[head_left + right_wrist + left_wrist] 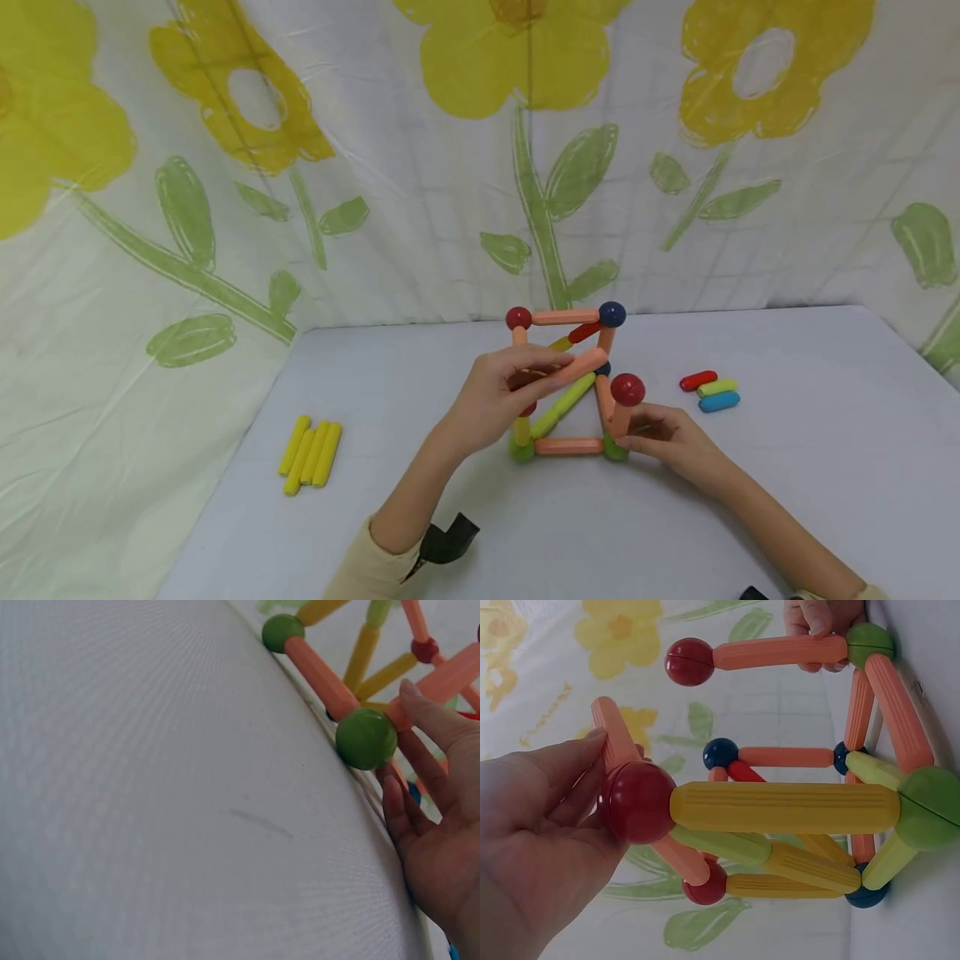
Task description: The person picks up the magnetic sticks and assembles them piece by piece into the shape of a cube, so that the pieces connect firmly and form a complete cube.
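A frame of magnetic rods and balls stands on the table. My left hand pinches an orange rod above the frame's near left side. In the left wrist view this orange rod meets or passes close to a red ball on a yellow rod; I cannot tell whether they are joined. My right hand holds the upright orange rod low down, just above a green ball. This upright rod bears a red ball. The left fingers hide the frame's left side in the head view.
Several yellow rods lie side by side on the left of the table. Right of the frame lie a short red rod, a yellow-green one and a blue one. Behind the table hangs a flowered cloth.
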The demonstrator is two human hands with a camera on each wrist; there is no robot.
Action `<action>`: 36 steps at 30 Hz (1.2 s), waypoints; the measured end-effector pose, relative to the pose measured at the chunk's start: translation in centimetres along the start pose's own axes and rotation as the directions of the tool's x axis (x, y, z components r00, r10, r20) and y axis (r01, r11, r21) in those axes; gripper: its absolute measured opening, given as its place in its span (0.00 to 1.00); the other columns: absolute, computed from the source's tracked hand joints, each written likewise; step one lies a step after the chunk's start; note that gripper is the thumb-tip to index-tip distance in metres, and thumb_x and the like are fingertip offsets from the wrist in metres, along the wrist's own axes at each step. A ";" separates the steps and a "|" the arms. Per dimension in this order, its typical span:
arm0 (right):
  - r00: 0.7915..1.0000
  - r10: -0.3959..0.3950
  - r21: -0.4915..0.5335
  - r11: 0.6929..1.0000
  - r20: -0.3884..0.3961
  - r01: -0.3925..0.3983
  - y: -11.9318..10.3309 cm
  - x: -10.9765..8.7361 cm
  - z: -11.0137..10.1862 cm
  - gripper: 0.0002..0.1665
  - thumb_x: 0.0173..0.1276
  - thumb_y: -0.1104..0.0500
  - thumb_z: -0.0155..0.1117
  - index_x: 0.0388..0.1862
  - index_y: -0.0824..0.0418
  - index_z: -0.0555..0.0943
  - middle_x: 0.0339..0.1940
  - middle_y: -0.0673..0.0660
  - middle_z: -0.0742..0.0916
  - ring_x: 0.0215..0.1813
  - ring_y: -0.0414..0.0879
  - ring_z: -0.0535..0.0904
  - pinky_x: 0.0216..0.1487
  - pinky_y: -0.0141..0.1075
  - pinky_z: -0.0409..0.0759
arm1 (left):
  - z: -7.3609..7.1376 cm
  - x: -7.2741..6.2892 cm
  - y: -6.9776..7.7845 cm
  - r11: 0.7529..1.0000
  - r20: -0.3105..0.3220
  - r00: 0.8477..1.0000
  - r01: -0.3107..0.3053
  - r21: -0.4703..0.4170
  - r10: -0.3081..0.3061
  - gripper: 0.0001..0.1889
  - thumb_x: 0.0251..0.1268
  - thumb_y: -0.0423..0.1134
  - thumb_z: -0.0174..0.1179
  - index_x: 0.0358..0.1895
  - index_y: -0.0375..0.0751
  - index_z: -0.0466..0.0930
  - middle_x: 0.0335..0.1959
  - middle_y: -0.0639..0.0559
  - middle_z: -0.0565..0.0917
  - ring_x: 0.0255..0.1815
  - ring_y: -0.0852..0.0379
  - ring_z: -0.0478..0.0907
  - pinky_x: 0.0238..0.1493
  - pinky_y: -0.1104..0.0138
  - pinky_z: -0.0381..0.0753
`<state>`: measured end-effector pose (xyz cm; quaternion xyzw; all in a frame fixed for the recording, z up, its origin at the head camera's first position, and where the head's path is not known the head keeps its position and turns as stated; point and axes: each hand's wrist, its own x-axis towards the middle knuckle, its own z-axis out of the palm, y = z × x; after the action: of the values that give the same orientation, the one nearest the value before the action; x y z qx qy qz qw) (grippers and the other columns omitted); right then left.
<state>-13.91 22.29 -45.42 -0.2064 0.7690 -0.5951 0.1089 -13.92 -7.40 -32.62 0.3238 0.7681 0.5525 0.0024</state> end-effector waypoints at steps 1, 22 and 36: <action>1.000 0.001 0.000 1.000 0.000 -0.001 0.0 0.0 0.0 0.19 0.76 0.64 0.67 0.62 0.70 0.81 0.49 0.43 0.89 0.51 0.39 0.85 0.53 0.29 0.85 | -0.1 0.0 0.0 1.000 0.010 1.000 -0.003 0.009 0.003 0.15 0.73 0.27 0.65 0.60 0.32 0.86 0.53 0.39 0.88 0.33 0.52 0.82 0.34 0.72 0.82; 1.000 0.011 0.012 1.000 0.002 -0.011 -0.4 0.0 0.0 0.19 0.76 0.65 0.67 0.62 0.72 0.80 0.49 0.41 0.89 0.51 0.38 0.85 0.53 0.28 0.85 | 0.3 0.3 0.2 0.974 0.193 0.981 -0.074 0.215 0.032 0.15 0.74 0.31 0.65 0.60 0.33 0.87 0.65 0.44 0.85 0.67 0.51 0.82 0.63 0.72 0.81; 1.000 -0.019 0.018 1.000 0.012 0.019 -0.1 0.0 0.0 0.18 0.76 0.66 0.66 0.60 0.73 0.80 0.48 0.41 0.89 0.49 0.38 0.85 0.52 0.28 0.85 | 0.7 0.2 0.5 0.952 0.173 0.985 -0.041 0.304 -0.013 0.14 0.74 0.32 0.65 0.59 0.34 0.88 0.63 0.45 0.86 0.66 0.50 0.83 0.63 0.70 0.82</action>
<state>-13.86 22.32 -45.27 -0.2162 0.7611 -0.6016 0.1095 -13.61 -6.59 -32.36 0.3722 0.8389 0.3968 0.0147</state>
